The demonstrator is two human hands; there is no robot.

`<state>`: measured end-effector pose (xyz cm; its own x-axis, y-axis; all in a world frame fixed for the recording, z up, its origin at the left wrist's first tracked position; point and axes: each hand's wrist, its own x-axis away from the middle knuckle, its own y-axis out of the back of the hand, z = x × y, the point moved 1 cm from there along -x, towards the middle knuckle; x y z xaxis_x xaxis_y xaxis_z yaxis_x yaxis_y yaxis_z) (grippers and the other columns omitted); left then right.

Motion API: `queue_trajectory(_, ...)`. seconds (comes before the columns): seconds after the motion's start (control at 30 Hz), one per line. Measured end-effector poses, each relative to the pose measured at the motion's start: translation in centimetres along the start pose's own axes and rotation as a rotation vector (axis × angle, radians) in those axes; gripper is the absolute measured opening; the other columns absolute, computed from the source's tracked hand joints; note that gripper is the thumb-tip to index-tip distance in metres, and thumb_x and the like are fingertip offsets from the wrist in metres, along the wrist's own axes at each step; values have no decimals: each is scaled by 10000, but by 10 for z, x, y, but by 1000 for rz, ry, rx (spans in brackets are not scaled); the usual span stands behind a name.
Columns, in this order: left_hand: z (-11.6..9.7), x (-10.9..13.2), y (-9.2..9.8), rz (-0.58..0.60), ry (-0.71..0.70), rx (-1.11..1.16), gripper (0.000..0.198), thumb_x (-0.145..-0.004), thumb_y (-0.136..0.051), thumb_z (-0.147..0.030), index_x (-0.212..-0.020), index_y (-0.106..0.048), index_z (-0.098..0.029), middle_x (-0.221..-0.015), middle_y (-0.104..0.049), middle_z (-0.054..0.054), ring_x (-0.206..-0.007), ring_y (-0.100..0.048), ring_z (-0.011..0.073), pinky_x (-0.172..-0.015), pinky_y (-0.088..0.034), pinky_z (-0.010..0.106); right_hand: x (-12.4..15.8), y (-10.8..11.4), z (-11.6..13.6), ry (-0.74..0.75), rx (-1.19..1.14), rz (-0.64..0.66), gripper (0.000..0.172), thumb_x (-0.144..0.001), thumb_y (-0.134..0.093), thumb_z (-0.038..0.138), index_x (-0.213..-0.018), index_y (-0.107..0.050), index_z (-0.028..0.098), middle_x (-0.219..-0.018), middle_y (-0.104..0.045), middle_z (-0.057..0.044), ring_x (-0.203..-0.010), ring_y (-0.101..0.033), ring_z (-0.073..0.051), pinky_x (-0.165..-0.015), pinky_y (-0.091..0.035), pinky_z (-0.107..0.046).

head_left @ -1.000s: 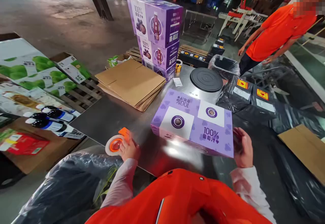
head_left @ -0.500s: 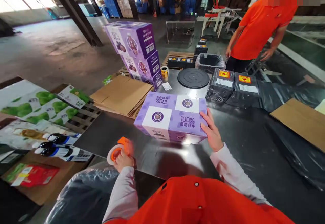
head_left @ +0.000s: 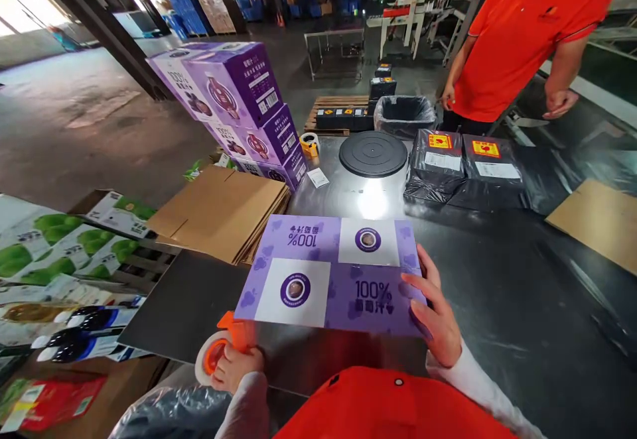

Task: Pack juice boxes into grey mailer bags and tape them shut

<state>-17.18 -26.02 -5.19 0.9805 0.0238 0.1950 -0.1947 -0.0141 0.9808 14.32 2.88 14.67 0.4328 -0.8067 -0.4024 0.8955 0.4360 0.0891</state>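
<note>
1. Along the steel table's (head_left: 488,260) near edge, bare surface stretches right of the purple juice carton (head_left: 328,280).
2. Left grip (head_left: 233,367) closes around an orange tape dispenser (head_left: 215,354), just beside the carton.
3. Right grip (head_left: 432,306) spreads open, fingers (head_left: 415,286) against the carton's right edge.

Four purple cartons (head_left: 331,280), one tape dispenser (head_left: 217,353), one turntable (head_left: 372,154), two parcels (head_left: 436,160)

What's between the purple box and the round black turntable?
Only bare steel table, with a bright shine, between the purple box and the black turntable, in the head view.
</note>
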Motion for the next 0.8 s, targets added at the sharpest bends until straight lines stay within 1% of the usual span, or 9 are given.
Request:
queue_trajectory(0.1,11,-10,-5,-34,39,40,808,-914,-432,-417,-1653,-353,-100,-1509,-600,310,-1536,-493,481,-1315,-309,608,1,1,6,-22,33,-10,306,-1055,-613,430,-1306,-788,414,-1800,-339,60,-1663,-365,-338,-1325,-435,-587)
queue_trajectory(0.2,28,-23,-2,56,-89,-33,748,-972,-367,-398,-1624,-431,-36,-1431,-656,325,-1406,-623,469,-1272,-393,599,1,2,8,-35,58,-10,293,-1051,-604,441,-1278,-790,438,-1794,-339,76,-1665,-356,-339,-1315,-431,-627)
queue_trajectory(0.3,40,-31,8,119,-246,-107,731,-1019,-329,-392,-1595,-485,31,-1369,-686,351,-1307,-692,450,-1265,-415,549,-1,3,7,-37,67,-12,288,-1037,-619,446,-1256,-804,419,-1789,-353,63,-1653,-376,-355,-1320,-428,-627)
queue_trajectory(0.37,40,-34,18,100,-273,-129,722,-1042,-306,-388,-1596,-499,33,-1301,-724,336,-1270,-714,437,-1264,-413,534,-4,6,10,-15,109,-3,288,-1027,-640,429,-1251,-815,389,-1785,-371,44,-1628,-423,-359,-1313,-453,-588)
queue_trajectory(0.47,22,-38,42,68,-206,-83,718,-1056,-310,-377,-1651,-469,-8,-1273,-749,296,-1253,-728,421,-1196,-471,543,-8,15,25,29,240,22,299,-1029,-654,364,-1286,-808,357,-1738,-462,-19,-1564,-517,-338,-1284,-491,-548)
queue_trajectory(0.53,2,-44,71,2,-187,5,720,-1059,-352,-388,-1681,-453,-41,-1328,-732,292,-1259,-726,420,-1146,-505,549,-10,22,37,107,318,59,324,-1019,-673,345,-1321,-789,344,-1627,-593,-70,-1511,-575,-337,-1271,-493,-574)
queue_trajectory(0.6,-20,-51,114,-122,-247,79,716,-1051,-433,-388,-1686,-458,-58,-1363,-725,278,-1295,-707,407,-1198,-462,563,-10,26,44,243,365,127,369,-974,-733,393,-1335,-778,329,-1504,-693,-98,-1476,-607,-364,-1280,-461,-632)
queue_trajectory(0.7,-59,-59,200,-367,-481,87,725,-1002,-609,-345,-1673,-489,-96,-1325,-761,201,-1366,-656,365,-1327,-234,620,-11,21,34,442,398,204,399,-902,-814,469,-1272,-794,321,-1344,-785,-92,-1419,-659,-379,-1300,-410,-683)
queue_trajectory(0.8,-106,-62,291,-611,-760,24,593,-1030,-604,-276,-1588,-583,-76,-1204,-787,115,-1291,-681,309,-1284,-111,706,-12,7,6,621,375,102,236,-905,-826,402,-1128,-812,326,-1147,-841,-59,-1257,-759,-334,-1267,-447,-683)
